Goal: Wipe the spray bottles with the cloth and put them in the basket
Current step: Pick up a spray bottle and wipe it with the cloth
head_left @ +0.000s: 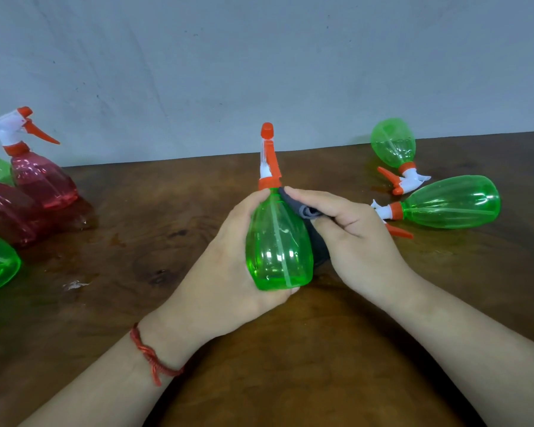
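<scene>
The left hand (225, 260) is curled round the bottle (275, 241) from the left and from below, and holds it over the table (290, 349) with the sprayer pointing away. The right hand (355, 235) grips the dark cloth (304, 209) with bent fingers and presses it on the right shoulder of the bottle, just under the orange collar. The plastic looks smooth and light, so I think a strong rub from the right can turn the bottle in the palm or push it out. If the cloth climbs higher, it may catch the trigger. Further right, two green bottles (450, 201) lie on their sides near the right hand, and a wide wiping move could roll them. At far left stands a red bottle (43, 180) among others. The basket is not in view, so I cannot judge the way to it
</scene>
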A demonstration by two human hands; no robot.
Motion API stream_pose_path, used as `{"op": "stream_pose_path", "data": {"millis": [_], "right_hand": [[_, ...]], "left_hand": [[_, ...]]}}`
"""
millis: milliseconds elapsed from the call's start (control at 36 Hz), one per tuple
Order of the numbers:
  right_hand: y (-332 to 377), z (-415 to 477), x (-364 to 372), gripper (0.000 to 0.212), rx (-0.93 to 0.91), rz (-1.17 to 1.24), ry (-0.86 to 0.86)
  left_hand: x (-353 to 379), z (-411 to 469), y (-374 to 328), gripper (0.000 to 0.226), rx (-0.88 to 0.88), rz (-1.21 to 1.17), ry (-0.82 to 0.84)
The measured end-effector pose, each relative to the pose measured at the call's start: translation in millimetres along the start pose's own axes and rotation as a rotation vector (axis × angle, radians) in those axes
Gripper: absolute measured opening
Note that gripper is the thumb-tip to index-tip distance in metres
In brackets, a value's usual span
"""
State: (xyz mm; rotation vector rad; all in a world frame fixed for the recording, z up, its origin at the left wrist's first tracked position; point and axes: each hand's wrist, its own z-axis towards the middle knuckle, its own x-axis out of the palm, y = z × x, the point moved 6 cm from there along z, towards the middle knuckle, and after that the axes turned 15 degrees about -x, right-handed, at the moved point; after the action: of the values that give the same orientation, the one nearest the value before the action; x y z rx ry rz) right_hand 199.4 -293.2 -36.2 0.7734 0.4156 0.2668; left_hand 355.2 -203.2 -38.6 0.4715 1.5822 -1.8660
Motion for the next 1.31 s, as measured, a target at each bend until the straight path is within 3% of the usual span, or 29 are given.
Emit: {"op": "stream_pose_path", "data": {"millis": [333,528,667,944,1056,1306], "right_hand": [[8.8,-3.8,9.4,0.056,-0.17,-0.141,0.108],[9.6,-5.9,13.9,0.057,-0.175,-0.145,0.16],[4.8,-5.0,12.2,0.059,-0.133,-0.137,0.133],[-2.3,0.6,4.5,0.052,0.118,0.135,-0.014],[8.2,3.0,-0.5,0.05,0.074,0.199,-0.071],[11.0,0.7,0.7,0.051,-0.067,0.025,-0.022]], "left_hand": [[-15.7,5.2,21.0,0.113,-0.214,-0.153,-0.254],[-22.7,8.7,29.3,0.107,-0.247,-0.191,-0.304],[-18.3,8.3,29.3,0.115,-0.245,-0.162,-0.238],[5.3,-2.3,9.6,0.113,-0.1,-0.237,0.106],[-0.5,-3.6,0.2,0.111,-0.052,-0.292,0.095],[2.1,1.1,3.9,0.12,0.0,-0.068,0.016]]}}
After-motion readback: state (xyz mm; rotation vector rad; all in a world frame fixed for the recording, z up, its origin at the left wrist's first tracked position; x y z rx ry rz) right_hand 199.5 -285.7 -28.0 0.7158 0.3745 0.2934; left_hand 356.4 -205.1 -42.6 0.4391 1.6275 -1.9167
